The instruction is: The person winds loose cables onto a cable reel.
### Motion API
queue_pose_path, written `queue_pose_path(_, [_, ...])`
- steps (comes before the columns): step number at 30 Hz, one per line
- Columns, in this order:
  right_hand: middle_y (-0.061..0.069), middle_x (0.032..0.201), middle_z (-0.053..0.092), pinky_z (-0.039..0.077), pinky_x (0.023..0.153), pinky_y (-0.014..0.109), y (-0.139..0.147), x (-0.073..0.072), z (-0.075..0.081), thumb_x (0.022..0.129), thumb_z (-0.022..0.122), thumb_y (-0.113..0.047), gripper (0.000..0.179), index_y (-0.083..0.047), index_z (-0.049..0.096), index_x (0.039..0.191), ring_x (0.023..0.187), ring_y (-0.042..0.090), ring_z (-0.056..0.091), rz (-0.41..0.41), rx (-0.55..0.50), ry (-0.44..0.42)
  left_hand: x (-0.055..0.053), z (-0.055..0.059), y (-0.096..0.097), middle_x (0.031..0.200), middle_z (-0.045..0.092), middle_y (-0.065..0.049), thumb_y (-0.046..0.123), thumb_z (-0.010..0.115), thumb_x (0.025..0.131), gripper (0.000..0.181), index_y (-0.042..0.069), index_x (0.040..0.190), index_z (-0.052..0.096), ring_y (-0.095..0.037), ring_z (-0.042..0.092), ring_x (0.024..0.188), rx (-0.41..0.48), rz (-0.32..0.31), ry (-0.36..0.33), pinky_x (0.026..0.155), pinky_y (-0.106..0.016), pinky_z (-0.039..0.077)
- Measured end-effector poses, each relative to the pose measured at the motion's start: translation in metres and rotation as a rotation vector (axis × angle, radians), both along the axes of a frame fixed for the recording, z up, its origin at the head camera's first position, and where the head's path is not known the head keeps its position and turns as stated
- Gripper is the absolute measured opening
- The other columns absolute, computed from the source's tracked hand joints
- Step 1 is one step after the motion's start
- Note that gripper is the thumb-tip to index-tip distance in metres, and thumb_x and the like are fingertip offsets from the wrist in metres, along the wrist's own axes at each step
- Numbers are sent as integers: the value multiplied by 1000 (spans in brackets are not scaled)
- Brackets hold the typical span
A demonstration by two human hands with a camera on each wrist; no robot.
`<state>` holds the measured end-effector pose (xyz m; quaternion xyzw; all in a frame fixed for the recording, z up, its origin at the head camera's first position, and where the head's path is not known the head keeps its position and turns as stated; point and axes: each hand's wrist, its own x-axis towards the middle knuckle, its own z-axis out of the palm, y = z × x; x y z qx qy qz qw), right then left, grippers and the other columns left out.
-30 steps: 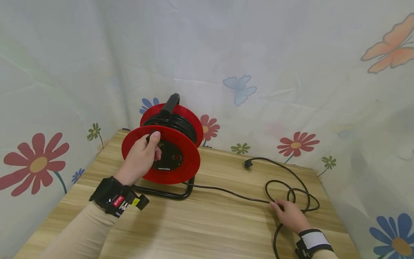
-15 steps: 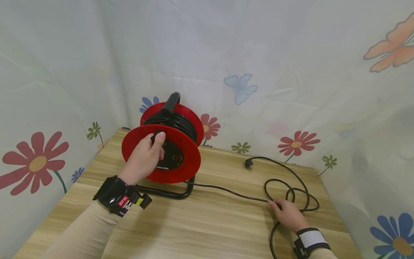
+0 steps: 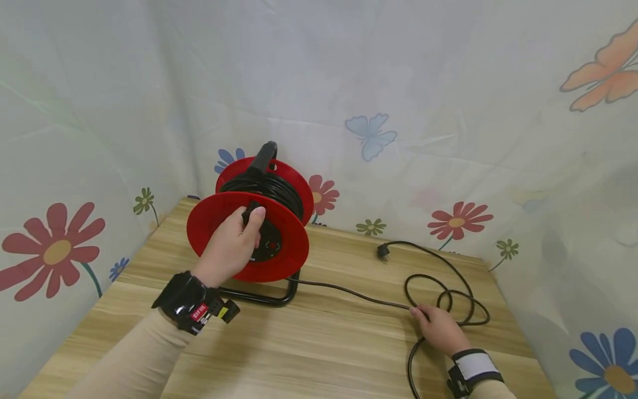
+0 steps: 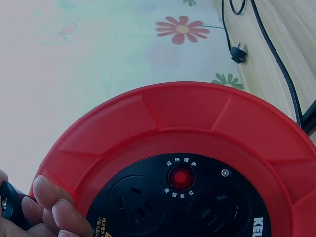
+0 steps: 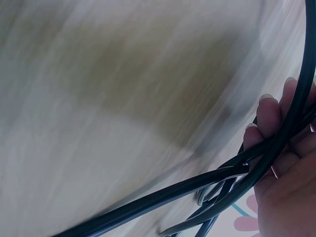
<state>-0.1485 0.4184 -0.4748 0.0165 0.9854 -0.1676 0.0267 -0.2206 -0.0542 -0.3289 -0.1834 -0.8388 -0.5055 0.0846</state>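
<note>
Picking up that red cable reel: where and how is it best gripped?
Probably by the black handle on top of the reel, coming from above and wrapping the fingers round it: it is a thick bar standing over the wound cable, with no hand on it.

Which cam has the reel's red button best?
Left wrist. The red button is large and uncovered there. Head has it too, but only as a small spot beside the left hand. Right wrist misses it: that view shows cable and the right hand.
</note>
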Motion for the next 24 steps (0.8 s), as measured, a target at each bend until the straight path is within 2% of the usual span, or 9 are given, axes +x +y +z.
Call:
queue_pose_path(10, [27, 117, 64, 45, 91, 60, 1, -2, -6, 100, 37, -49, 62, 4, 60, 119, 110, 41, 55, 16, 10, 24, 0, -3, 3, 66, 51, -10, 47, 35, 101, 44, 7, 85, 46, -24, 50, 61, -6, 9, 13, 55, -35, 40])
queue_pose_path(17, [26, 117, 64, 46, 90, 60, 0, -3, -6, 92, 26, -65, 80, 3, 61, 118, 110, 40, 55, 12, 10, 9, 2, -2, 6, 67, 52, -10, 47, 35, 101, 44, 8, 85, 46, -24, 51, 62, -1, 9, 15, 58, -36, 41])
queue_pose_path(24, [25, 118, 64, 45, 91, 60, -4, -3, -5, 92, 26, -66, 80, 1, 61, 118, 111, 40, 55, 5, -6, -2, 3, -3, 9, 66, 51, -9, 49, 36, 100, 43, 9, 86, 46, -23, 51, 62, 1, 19, 9, 58, -36, 41])
